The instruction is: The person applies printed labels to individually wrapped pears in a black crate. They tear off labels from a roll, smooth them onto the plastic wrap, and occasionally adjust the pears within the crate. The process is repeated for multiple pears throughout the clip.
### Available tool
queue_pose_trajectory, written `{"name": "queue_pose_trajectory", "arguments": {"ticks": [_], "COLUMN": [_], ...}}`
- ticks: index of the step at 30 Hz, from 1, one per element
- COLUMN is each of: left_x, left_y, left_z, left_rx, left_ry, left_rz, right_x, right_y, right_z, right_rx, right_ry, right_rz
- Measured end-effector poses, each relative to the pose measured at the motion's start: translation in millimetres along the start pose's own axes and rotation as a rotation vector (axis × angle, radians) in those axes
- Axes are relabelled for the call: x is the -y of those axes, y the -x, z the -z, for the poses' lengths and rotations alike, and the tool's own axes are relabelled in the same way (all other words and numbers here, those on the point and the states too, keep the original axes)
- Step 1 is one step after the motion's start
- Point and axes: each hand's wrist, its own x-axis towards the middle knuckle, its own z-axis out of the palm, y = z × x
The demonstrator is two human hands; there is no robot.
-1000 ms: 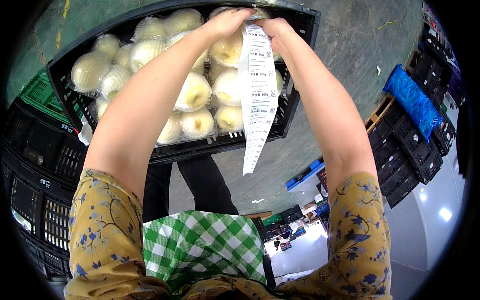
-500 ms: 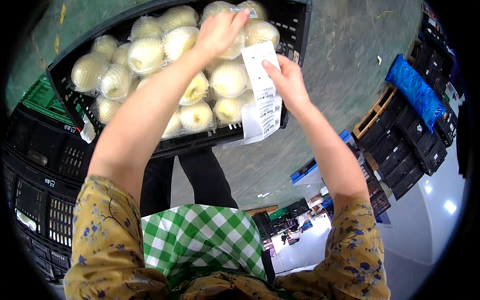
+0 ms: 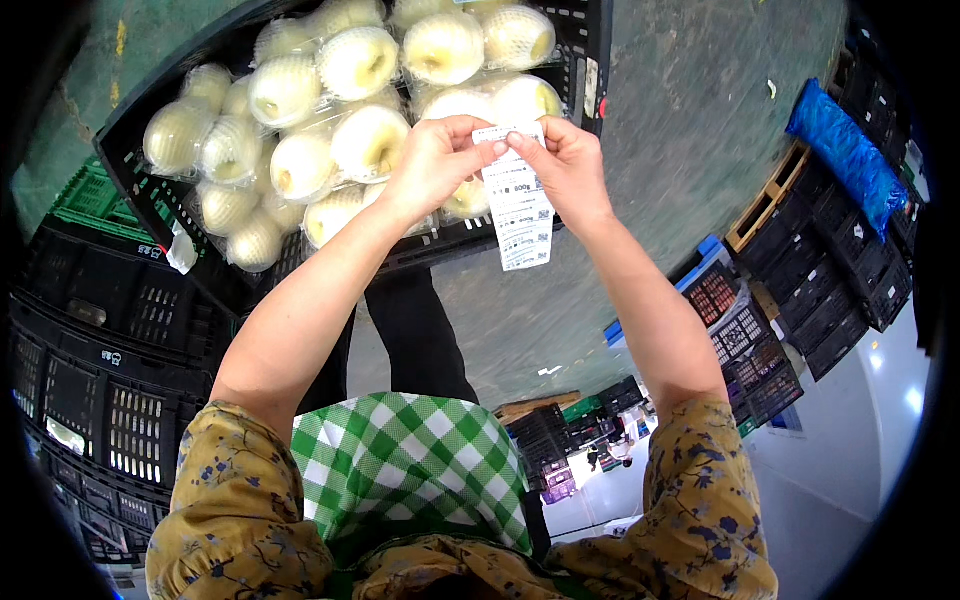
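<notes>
Both my hands pinch the top end of a white strip of printed labels [image 3: 520, 225], which hangs down over the near right side of a black crate. My left hand [image 3: 437, 165] grips its left edge between thumb and fingers. On the other edge, my right hand [image 3: 570, 170] does the same, the two thumbs close together. Below and beyond my hands the black crate [image 3: 590, 60] holds pale yellow-green fruits [image 3: 370, 140] in foam nets and clear plastic packs. A fruit pack [image 3: 500, 100] lies just beyond my fingers.
Black crates [image 3: 100, 400] are stacked at the left, with a green crate [image 3: 95, 195] behind them. At the right stand more black crates [image 3: 800, 270], a wooden pallet [image 3: 768, 200] and a blue plastic bag [image 3: 845, 160]. Green-grey floor [image 3: 690, 110] lies between.
My left hand has come back from a far fruit pack to the label strip. My right hand has shifted slightly, and both now hold the strip's top. The strip's white backing no longer shows.
</notes>
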Motion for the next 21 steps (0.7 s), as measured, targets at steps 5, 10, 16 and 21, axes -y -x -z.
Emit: {"name": "queue_pose_trajectory", "arguments": {"ticks": [5,10,16,21], "left_x": [3.4,-10.4,-10.9,-16.9], "left_y": [1.6,-6.9,-58.6,-76.1], "left_z": [-1.6,-3.2,26.5,46.6], "left_rx": [-0.117,-0.282,-0.327,-0.324], "left_ry": [-0.163,-0.694,-1.926,-1.739], "left_rz": [-0.093,-0.273,-0.589,-0.758], "right_x": [-6.0,-13.1,-12.4,-16.9], "right_y": [4.0,5.4,-16.9,-33.0], "right_z": [-4.0,0.8,16.4,17.6], "right_rx": [-0.067,-0.047,-0.116,-0.055], "right_ry": [0.079,-0.102,-0.156,-0.113], "right_rz": [-0.043,-0.071,-0.251,-0.313]}}
